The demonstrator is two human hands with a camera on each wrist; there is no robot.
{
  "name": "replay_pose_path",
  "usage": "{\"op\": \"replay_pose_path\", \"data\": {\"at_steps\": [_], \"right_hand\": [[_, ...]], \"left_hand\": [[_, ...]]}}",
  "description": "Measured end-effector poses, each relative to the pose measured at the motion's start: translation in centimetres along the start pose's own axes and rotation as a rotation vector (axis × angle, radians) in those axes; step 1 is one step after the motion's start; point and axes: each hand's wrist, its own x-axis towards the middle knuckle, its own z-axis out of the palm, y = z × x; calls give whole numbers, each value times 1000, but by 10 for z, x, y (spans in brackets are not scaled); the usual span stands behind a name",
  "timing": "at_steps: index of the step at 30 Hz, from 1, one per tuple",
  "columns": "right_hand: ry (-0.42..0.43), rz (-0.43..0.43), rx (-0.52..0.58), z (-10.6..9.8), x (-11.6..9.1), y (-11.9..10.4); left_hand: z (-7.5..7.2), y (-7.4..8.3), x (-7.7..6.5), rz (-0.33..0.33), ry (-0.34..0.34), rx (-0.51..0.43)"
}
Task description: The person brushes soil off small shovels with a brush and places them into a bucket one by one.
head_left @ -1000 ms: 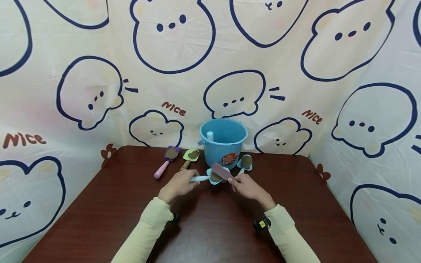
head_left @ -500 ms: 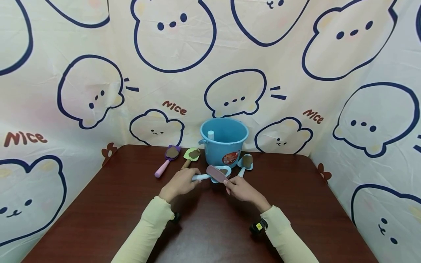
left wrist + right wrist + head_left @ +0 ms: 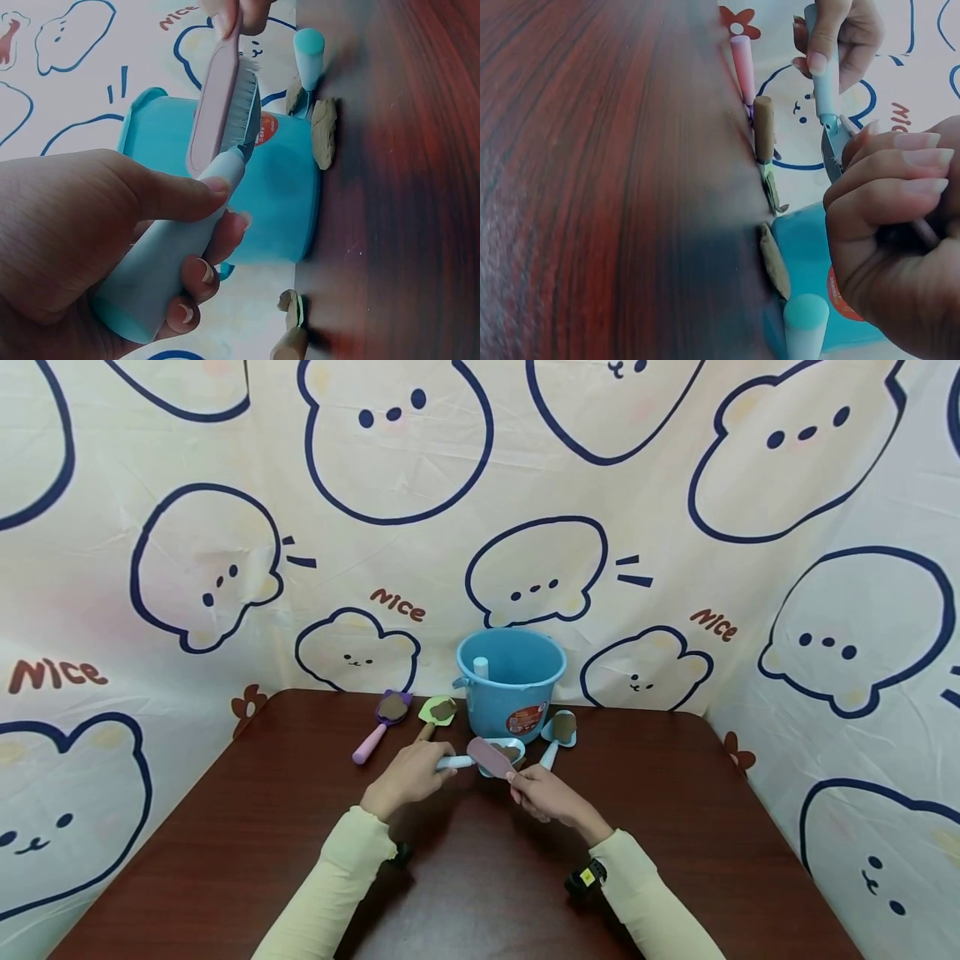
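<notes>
My left hand (image 3: 408,777) grips the pale blue handle of a toy shovel (image 3: 454,762), held above the table in front of the bucket. My right hand (image 3: 551,793) holds a pink brush (image 3: 489,757) by its handle. In the left wrist view, the brush's white bristles (image 3: 240,101) lie against the shovel's blade. Brown shows around the blade in the head view, partly covered by the brush. A brown lump (image 3: 324,133) sits on the table by the bucket. In the right wrist view, my fingers hide most of the brush.
A blue bucket (image 3: 502,710) with a pale cylinder (image 3: 481,668) inside stands at the back. Left of it lie a purple shovel (image 3: 370,743) and a green shovel (image 3: 437,711); right, another blue shovel (image 3: 564,727). Each bears a brown lump. Printed cloth (image 3: 525,485) walls the table.
My right hand and the brush have shifted left and slightly down across the shovel's blade. The left hand keeps its hold on the handle, almost still. More of the blade's far side now shows.
</notes>
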Motion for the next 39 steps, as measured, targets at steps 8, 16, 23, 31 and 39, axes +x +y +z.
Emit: {"op": "replay_pose_path", "data": {"at_steps": [8, 16, 23, 31, 39], "right_hand": [[-13, 23, 44, 0, 0, -1], [8, 43, 75, -4, 0, 0], [-3, 57, 117, -9, 0, 3], [-3, 55, 111, -10, -1, 1], [37, 65, 86, -8, 0, -1]], "left_hand": [[-5, -1, -1, 1, -6, 13], [-7, -2, -1, 6, 5, 13], [-7, -4, -1, 9, 8, 16], [-12, -4, -2, 6, -9, 17], [-13, -7, -3, 6, -27, 25]]}}
